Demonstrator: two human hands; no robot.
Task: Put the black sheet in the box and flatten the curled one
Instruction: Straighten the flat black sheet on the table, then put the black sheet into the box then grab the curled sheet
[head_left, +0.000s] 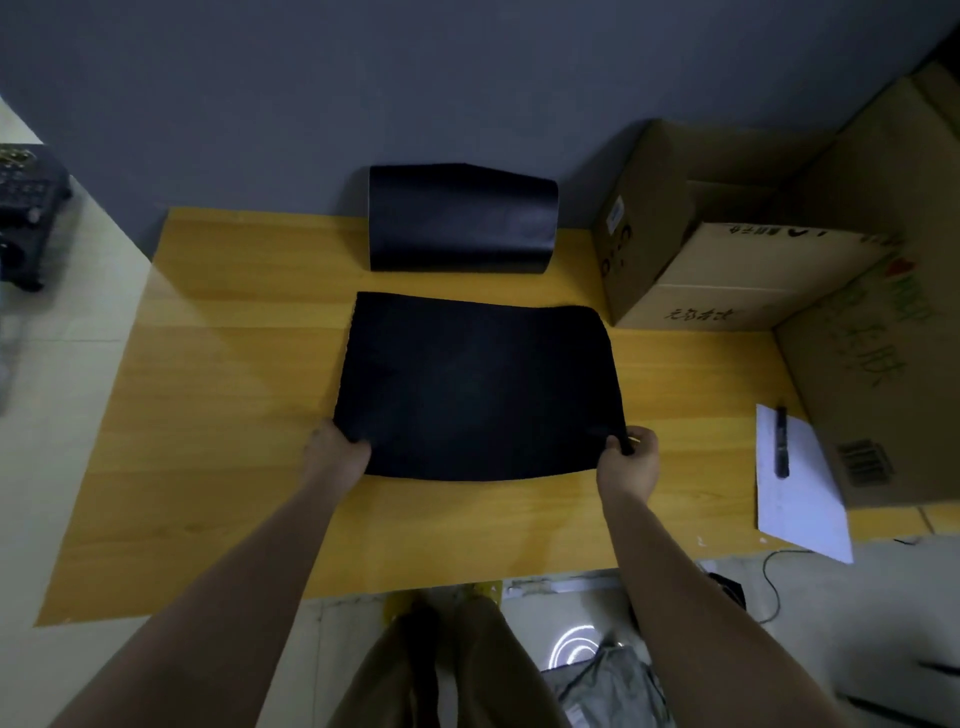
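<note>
A flat black sheet (478, 384) lies in the middle of the yellow wooden table (228, 395). My left hand (335, 452) pinches its near left corner. The near right corner is gripped by my right hand (631, 457). Behind it, against the wall, a curled black sheet (460, 218) stands arched up off the table. An open cardboard box (727, 249) sits at the back right, its flaps raised.
A large cardboard flap or second box (883, 332) rises along the right edge. A white paper (800, 493) with a black pen (781, 441) on it lies at the table's near right. A dark device (26, 208) sits off the table at far left.
</note>
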